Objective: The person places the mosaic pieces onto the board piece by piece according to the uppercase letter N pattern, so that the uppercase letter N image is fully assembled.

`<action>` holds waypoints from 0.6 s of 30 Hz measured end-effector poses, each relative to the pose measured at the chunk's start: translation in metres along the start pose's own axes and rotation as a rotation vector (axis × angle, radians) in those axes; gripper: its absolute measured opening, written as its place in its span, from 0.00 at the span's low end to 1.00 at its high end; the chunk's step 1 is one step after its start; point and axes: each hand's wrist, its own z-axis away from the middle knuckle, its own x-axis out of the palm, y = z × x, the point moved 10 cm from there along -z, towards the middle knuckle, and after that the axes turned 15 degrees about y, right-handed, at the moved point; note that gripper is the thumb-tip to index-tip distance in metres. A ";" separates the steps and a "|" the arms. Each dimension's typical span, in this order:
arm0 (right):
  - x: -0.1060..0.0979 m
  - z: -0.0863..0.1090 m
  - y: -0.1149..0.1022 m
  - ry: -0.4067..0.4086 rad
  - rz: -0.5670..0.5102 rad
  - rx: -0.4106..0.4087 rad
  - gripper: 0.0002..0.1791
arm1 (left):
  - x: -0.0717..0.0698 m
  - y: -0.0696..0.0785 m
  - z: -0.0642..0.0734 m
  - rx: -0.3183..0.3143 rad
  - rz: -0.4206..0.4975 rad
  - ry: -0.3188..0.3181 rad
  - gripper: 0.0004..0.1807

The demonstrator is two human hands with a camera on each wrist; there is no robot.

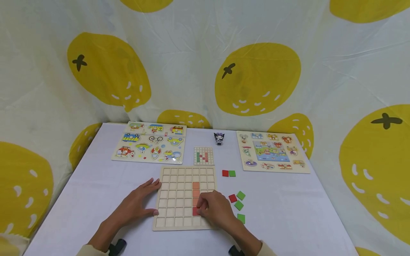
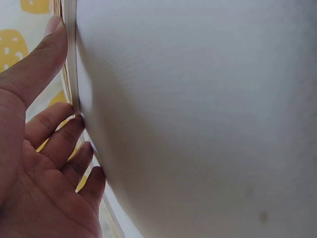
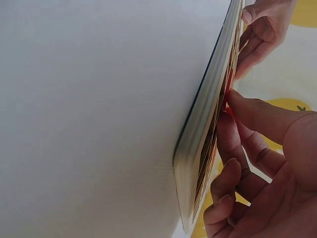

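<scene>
A wooden grid board (image 1: 174, 203) lies on the table with orange square tiles (image 1: 196, 185) in one column. Below them in that column, a red tile (image 1: 195, 212) sits at my right hand's fingertips. My right hand (image 1: 217, 210) pinches this tile between thumb and forefinger; its red edge shows by the thumb in the right wrist view. At the board's left edge, my left hand (image 1: 136, 202) rests with spread fingers and thumb touching the side. The left wrist view shows that hand (image 2: 49, 173) against the board's edge (image 2: 71, 49).
Loose red (image 1: 232, 198) and green tiles (image 1: 238, 205) lie right of the board. Behind it are a small pattern card (image 1: 203, 156) and a figurine (image 1: 219, 138). Picture puzzles stand at back left (image 1: 148, 142) and back right (image 1: 272, 152).
</scene>
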 end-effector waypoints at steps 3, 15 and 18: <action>0.000 0.000 0.001 -0.007 0.014 0.006 0.11 | 0.000 0.000 0.000 0.004 0.000 0.004 0.55; -0.017 -0.007 0.013 -0.016 -0.089 0.031 0.10 | 0.001 -0.001 0.000 -0.001 -0.007 0.001 0.55; -0.027 -0.010 0.020 0.015 -0.092 0.040 0.10 | 0.001 -0.001 0.000 0.002 -0.010 0.001 0.54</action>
